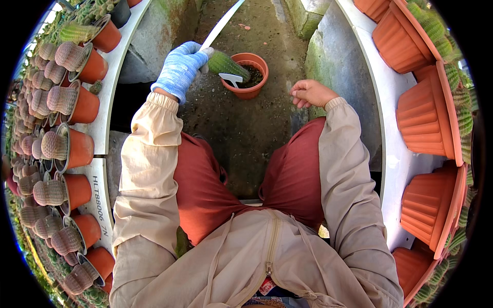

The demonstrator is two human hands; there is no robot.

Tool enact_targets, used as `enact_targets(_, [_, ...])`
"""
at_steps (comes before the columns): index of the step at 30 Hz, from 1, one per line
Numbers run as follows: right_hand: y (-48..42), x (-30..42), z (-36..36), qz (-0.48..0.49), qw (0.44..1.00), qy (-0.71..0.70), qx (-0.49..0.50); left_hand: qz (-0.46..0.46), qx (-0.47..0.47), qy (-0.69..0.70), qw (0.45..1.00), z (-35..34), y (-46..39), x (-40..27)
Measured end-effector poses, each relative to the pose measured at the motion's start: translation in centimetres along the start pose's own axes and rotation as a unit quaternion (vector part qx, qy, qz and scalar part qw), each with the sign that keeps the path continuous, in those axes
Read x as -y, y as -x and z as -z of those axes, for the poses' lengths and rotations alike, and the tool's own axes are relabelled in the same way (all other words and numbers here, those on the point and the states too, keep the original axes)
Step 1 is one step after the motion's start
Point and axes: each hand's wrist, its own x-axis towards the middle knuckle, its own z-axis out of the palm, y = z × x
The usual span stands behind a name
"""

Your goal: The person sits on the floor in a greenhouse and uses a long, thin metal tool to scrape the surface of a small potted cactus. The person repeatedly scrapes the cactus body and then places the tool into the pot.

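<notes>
My left hand (181,71), in a blue knit glove with grey fingertips, grips a long white strip (223,23) that extends up and to the right. Its fingers are at the top of a green columnar cactus (229,66). Whether the strip passes around the cactus is hidden by the glove. The cactus leans left out of a round terracotta-coloured pot (249,93) holding dark soil. A white T-shaped plant label (232,79) stands at the pot's near left rim. Bare and loosely curled, my right hand (312,93) hovers right of the pot, with nothing visible in it.
Small potted cacti (83,104) crowd a white ledge (98,184) on the left. Large terracotta-coloured planters (425,115) with cacti line the white ledge (398,184) on the right. Concrete slabs (341,65) flank the dirt floor (238,127) between my knees.
</notes>
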Motion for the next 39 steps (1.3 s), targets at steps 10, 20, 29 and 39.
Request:
enact_targets(10, [0.00, 0.02, 0.03, 0.001, 1.000, 0.001, 0.001, -0.018, -0.004, 0.044, 0.999, -0.26, -0.15, 0.32])
enact_targets(20, [-0.05, -0.21, 0.14, 0.000, 1.000, -0.003, 0.003, -0.019, -0.004, 0.019, 1.000, -0.30, -0.39, 0.49])
enact_targets(29, [0.02, -0.16, 0.16, -0.004, 1.000, -0.004, 0.005, -0.005, -0.002, -0.016, 1.000, -0.11, -0.07, 0.17])
enact_targets(39, [0.05, -0.08, 0.16, -0.009, 1.000, -0.001, 0.005, -0.001, -0.002, -0.013, 1.000, -0.14, -0.07, 0.03])
